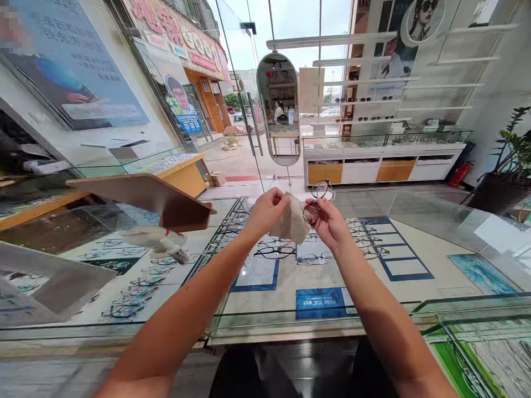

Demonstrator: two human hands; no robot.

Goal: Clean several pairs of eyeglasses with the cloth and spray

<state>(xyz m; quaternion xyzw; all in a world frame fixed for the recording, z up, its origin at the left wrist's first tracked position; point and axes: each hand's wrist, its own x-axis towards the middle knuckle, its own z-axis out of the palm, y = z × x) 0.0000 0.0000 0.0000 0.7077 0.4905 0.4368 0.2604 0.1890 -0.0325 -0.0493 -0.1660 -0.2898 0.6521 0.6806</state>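
Observation:
My left hand pinches a beige cleaning cloth that hangs down from the fingers. Just to its right, my right hand grips a pair of dark round-rimmed eyeglasses by one lens rim, with the other lens sticking up above the fingers. The cloth's right edge comes close to the lower lens; whether they touch I cannot tell. Both hands are held above a glass display case. Below them, black-framed eyeglasses and several other pairs lie in rows inside the case.
A brown wooden board and a small bottle are on the left of the counter. A blue card lies near the front edge. Ahead stand an oval mirror and a low white cabinet. A plant is at right.

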